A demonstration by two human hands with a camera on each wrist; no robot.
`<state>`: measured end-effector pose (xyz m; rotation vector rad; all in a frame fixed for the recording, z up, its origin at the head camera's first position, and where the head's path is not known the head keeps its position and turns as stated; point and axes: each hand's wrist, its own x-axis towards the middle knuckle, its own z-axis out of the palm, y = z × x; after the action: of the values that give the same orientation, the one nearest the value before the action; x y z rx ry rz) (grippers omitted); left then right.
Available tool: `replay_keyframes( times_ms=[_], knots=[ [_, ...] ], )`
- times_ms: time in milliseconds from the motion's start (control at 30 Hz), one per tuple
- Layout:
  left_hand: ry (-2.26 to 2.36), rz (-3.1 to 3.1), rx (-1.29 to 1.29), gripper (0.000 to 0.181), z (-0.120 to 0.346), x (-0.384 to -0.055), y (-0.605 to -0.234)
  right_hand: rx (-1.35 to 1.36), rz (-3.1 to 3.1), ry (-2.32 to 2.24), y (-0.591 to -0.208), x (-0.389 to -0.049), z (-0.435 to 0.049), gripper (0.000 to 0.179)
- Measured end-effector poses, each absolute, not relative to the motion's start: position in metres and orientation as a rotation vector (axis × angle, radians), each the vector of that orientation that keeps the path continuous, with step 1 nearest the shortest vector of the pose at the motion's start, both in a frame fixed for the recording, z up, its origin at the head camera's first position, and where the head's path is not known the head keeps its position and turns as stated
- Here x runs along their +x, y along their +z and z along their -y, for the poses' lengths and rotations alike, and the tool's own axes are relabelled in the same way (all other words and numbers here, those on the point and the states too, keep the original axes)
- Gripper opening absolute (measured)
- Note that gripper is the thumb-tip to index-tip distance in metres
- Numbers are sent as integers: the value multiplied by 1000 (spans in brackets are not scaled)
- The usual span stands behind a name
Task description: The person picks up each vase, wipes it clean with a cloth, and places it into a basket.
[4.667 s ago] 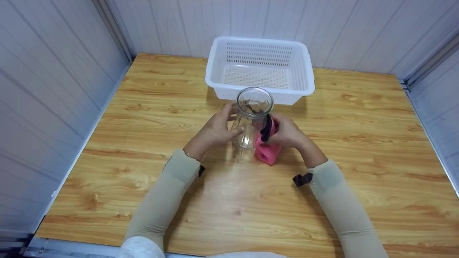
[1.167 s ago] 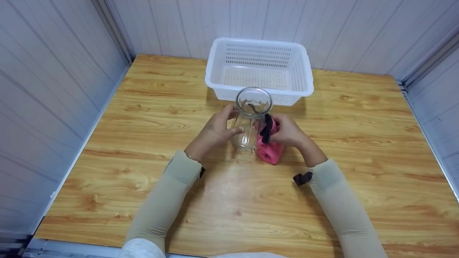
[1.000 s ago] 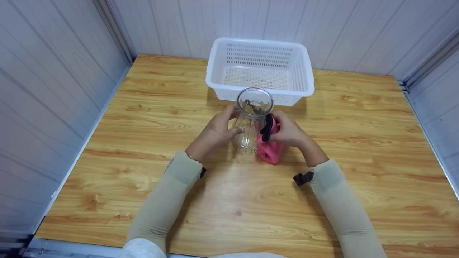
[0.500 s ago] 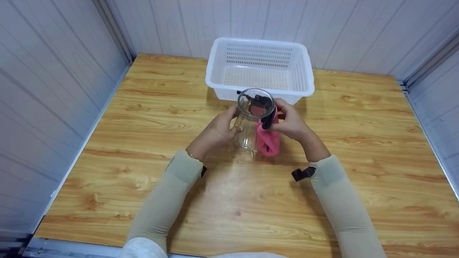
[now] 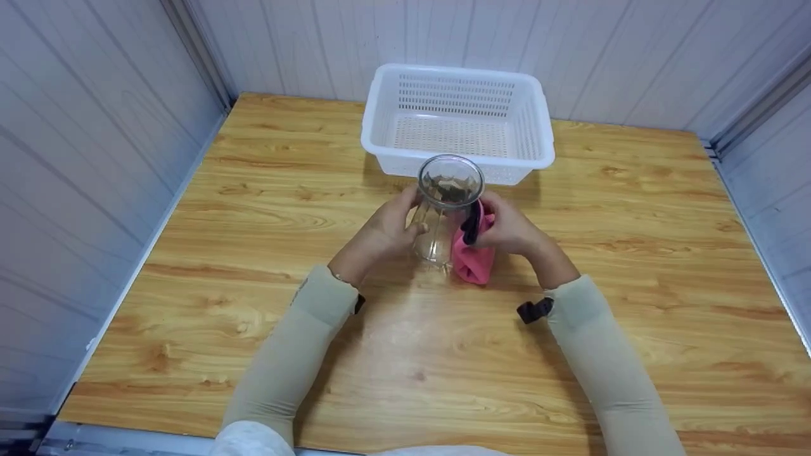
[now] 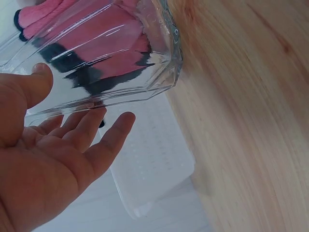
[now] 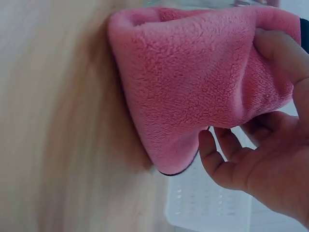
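A clear, faceted glass vase (image 5: 437,231) with a round rim stands upright on the wooden table, in front of the basket. My left hand (image 5: 383,229) holds its left side, thumb towards me and fingers round the far side; in the left wrist view the left hand (image 6: 58,145) has its thumb and fingertips at the glass. My right hand (image 5: 510,228) grips a folded pink cloth (image 5: 474,261) with dark edging against the vase's right side. The fluffy pink cloth (image 7: 188,72) covers part of the right fingers in the right wrist view.
A white plastic basket (image 5: 456,155) with slotted walls stands just behind the vase, near the back wall. Pale panelled walls (image 5: 304,50) close off the wooden table (image 5: 405,380) at the back and sides.
The right hand and pink cloth rose and reached further round the vase half a second ago, and now sit slightly lower again. The left hand and vase have hardly moved.
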<state>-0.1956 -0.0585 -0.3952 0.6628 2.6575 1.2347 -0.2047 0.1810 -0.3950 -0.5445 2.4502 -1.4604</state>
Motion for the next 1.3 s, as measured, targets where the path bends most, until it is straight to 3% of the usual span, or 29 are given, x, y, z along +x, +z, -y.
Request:
replay_keyframes(
  times_ms=[367,600,1033,1300],
  knots=[
    [1204,-2656,618,65,58,-195,-395,-642,-2578,-1260,-415,-211,-188,68],
    [1234,-2646,618,64,58,-195,-396,-571,-2522,-1340,-375,-188,-177,62],
    [1256,-2630,692,63,58,-197,-398,-493,-2468,-1603,-347,-185,-173,58],
    [1232,-2653,669,64,58,-197,-398,-492,-2542,-1469,-345,-183,-167,60]
  ],
)
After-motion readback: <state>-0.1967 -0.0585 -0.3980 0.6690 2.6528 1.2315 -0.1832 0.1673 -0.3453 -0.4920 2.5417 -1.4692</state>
